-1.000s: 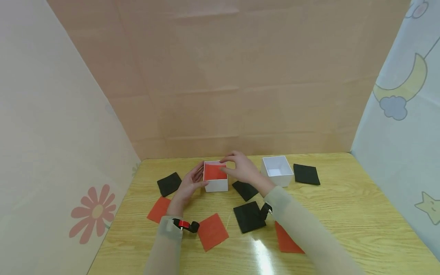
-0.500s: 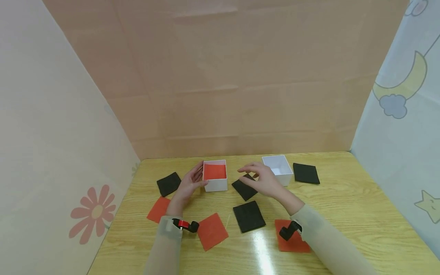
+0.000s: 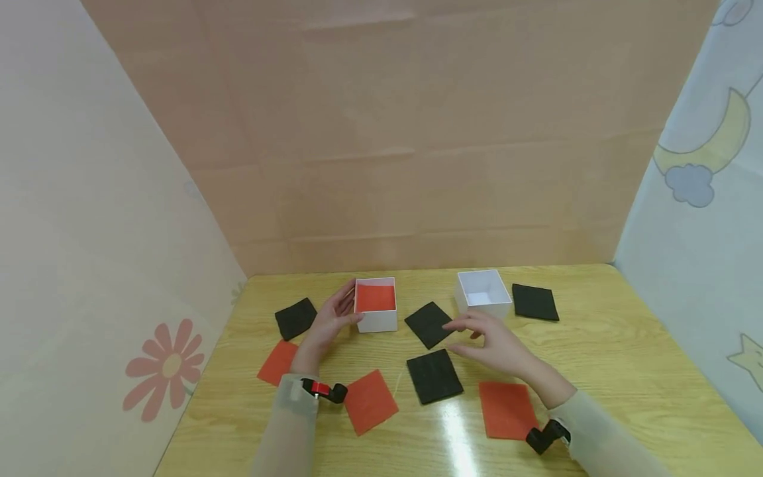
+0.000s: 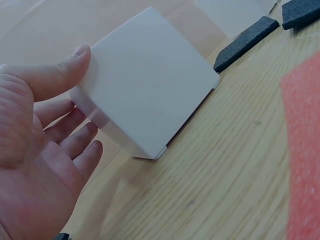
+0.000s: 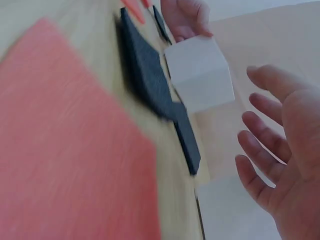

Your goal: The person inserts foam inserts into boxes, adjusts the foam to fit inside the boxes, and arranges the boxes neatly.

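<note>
My left hand [image 3: 329, 323] holds a white box [image 4: 155, 82] at its left side, the thumb against the front wall by the corner and the fingers along the side wall. Inside that box lies a red foam sheet [image 3: 375, 299]. My right hand [image 3: 485, 339] hovers over the table with nothing in it, its fingers loosely bent and apart. Its fingertips overlap the edge of a black foam sheet [image 3: 428, 324] in the head view. A second black sheet [image 3: 434, 376] lies just left of and below this hand, and a red sheet [image 3: 507, 411] lies below it.
A second white box [image 3: 485, 301], open at the top, stands behind my right hand. Another black sheet [image 3: 535, 303] lies to its right. On the left are a black sheet [image 3: 296, 319] and a red sheet [image 3: 277, 362]. One red sheet [image 3: 371, 402] lies at front centre.
My right hand has drawn back from above the red-lined box, moving right and nearer to me, past the black sheet. My left hand has stayed at the box.
</note>
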### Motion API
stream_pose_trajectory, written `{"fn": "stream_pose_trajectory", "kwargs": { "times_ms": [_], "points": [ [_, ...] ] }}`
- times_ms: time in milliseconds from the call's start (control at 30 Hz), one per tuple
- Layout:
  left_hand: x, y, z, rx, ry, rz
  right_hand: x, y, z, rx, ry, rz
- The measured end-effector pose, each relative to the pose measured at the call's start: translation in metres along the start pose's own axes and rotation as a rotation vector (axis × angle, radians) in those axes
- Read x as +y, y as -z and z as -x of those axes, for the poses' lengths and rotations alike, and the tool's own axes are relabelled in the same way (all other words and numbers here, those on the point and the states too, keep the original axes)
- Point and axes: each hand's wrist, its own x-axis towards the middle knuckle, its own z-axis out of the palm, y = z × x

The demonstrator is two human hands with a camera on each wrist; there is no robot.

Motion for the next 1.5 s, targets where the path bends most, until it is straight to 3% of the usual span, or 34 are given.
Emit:
{"fn": "stream_pose_trajectory", "kwargs": {
  "times_ms": [400,667,1000,1167,1500],
  "points": [
    [0.000,-0.002,-0.001,0.009,0.005,-0.017,0.012,0.025,0.064,-0.198,-0.164,0.186],
    [0.000,0.000,0.000,-0.004,-0.009,-0.013,0.010,0.032,0.091,-0.269,-0.243,0.234],
    [0.000,0.000,-0.001,-0.002,-0.007,-0.009,0.007,0.034,0.108,-0.295,-0.210,0.284],
    [0.001,-0.001,0.000,-0.003,-0.004,-0.010,0.008,0.032,0.109,-0.287,-0.175,0.304],
    [-0.002,0.001,-0.001,-0.004,0.000,-0.011,0.009,0.031,0.107,-0.305,-0.187,0.292]
  ]
}}
